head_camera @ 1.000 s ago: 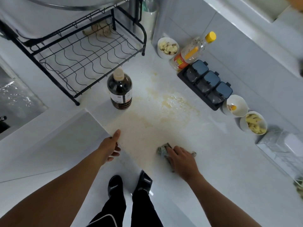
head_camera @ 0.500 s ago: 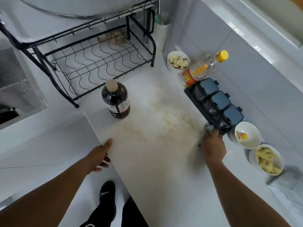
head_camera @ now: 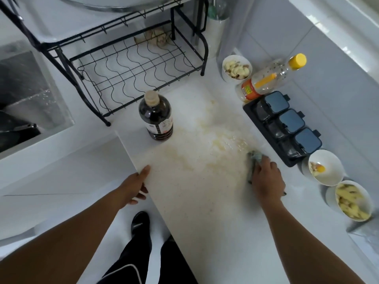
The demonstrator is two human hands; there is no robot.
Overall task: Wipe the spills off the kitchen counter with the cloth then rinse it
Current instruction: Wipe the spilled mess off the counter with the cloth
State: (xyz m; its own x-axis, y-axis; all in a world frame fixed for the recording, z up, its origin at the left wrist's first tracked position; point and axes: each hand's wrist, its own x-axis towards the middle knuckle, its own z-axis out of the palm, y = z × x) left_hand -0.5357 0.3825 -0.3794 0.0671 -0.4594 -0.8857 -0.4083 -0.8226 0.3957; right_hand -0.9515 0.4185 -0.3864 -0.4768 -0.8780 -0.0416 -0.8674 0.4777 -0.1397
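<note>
The cloth [head_camera: 255, 160] is lying bunched on the bench [head_camera: 205, 201], pinned under the right hand [head_camera: 266, 178], at the right edge of the spill [head_camera: 215, 144] and just beside the dark spice rack [head_camera: 285, 128]. Only a small blue-grey part of the cloth is showing ahead of the fingertips. The right hand is pressing down flat on it, fingers spread and curled over the fabric, grasping it against the surface; this hold is probably keeping the wad from sliding out during a stroke.

The spill is a yellowish, partly beaded film running from the cloth toward the dark sauce bottle [head_camera: 155, 117] and up toward the clear bottle with the yellow cap [head_camera: 268, 78]. Most of it is not yet wiped, so the task appears to be in its early wiping stage; rinsing is not yet due.

The left hand [head_camera: 133, 187] is gripping the front edge of the bench, thumb on top and fingers wrapped under, holding no object. This is likely bracing the body for the reach.

3 white bowls are standing along the wall: 1 with pale pieces [head_camera: 236, 68], 1 nearly empty [head_camera: 326, 167], 1 with yellow strips [head_camera: 352, 201]. The wire dish rack [head_camera: 131, 74] and the sink [head_camera: 30, 95] are standing to the left. A wide stroke could knock the sauce bottle.
</note>
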